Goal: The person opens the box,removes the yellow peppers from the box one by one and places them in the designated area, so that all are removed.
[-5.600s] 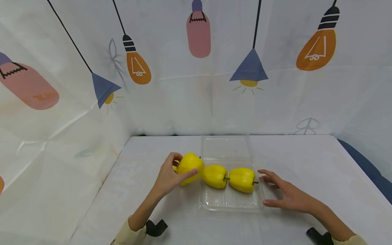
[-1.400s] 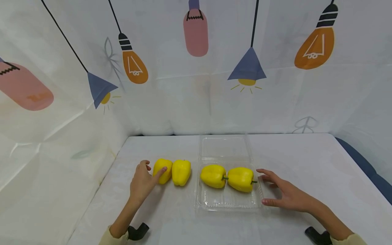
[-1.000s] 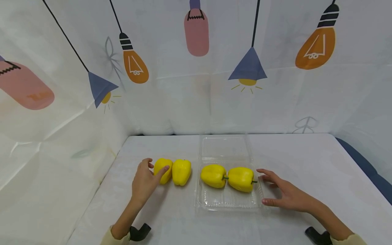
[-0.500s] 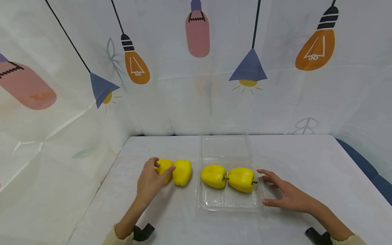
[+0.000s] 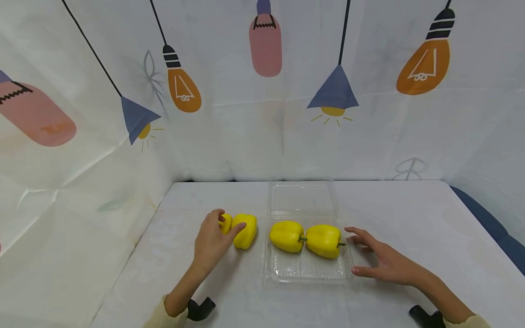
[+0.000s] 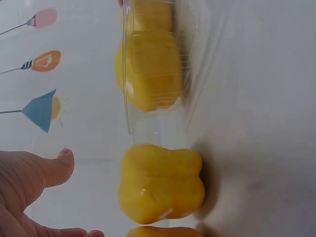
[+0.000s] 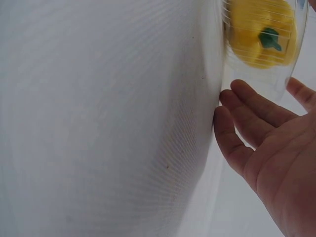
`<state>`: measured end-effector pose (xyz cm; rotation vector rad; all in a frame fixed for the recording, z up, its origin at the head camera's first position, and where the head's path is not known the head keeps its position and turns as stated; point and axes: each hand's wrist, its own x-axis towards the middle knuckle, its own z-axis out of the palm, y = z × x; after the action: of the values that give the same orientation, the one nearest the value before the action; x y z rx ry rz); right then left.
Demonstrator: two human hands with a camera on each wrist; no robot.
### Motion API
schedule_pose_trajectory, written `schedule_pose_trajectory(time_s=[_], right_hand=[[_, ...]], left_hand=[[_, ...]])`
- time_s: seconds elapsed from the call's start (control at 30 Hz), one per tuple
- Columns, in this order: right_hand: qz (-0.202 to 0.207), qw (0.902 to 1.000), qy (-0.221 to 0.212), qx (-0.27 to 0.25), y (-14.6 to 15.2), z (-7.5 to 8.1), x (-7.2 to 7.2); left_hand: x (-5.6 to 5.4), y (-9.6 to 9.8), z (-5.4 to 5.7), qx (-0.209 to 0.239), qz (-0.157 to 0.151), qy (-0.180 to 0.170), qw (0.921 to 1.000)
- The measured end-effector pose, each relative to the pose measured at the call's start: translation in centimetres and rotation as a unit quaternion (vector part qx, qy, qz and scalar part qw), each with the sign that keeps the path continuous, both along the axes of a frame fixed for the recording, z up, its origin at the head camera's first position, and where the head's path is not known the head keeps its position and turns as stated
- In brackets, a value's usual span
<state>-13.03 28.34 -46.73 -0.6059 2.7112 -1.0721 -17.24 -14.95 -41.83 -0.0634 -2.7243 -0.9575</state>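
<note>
Two yellow bell peppers lie in a clear plastic clamshell box (image 5: 287, 272), the left pepper (image 5: 285, 236) and the right pepper (image 5: 323, 241) each with a green stem. Left of the box, two more stand on the table: a nearer yellow pepper (image 5: 246, 231) and another yellow pepper (image 5: 225, 223) partly hidden behind my left hand (image 5: 213, 242). That hand hovers over this pair, thumb and fingers spread, holding nothing; the left wrist view shows a gap between thumb and pepper. My right hand (image 5: 387, 262) rests at the box's right edge with relaxed fingers.
The box's lid (image 5: 302, 197) lies folded back toward the wall. A white cloth (image 5: 410, 209) covers the table, and a printed curtain (image 5: 234, 141) hangs behind and to the left. A black strap mount (image 5: 201, 310) sits on the left wrist.
Earliest, my left hand gripped a pepper by the box's left edge; that pepper now stands on the table. Over the last second the left hand has drifted right. The right hand stays put.
</note>
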Motion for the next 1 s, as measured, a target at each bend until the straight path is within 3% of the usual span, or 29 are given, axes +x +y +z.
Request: schedule_pose_trajectory(time_s=[0.47, 1.0], right_hand=[[-0.005, 1.0, -0.001, 0.002, 0.1, 0.0, 0.0], [-0.01, 0.9999, -0.004, 0.003, 0.0, -0.1, 0.0]], left_hand=[[-0.3, 1.9, -0.2, -0.025, -0.016, 0.016, 0.9994], [-0.5, 3.7, -1.0, -0.05, -0.062, 0.028, 0.9964]])
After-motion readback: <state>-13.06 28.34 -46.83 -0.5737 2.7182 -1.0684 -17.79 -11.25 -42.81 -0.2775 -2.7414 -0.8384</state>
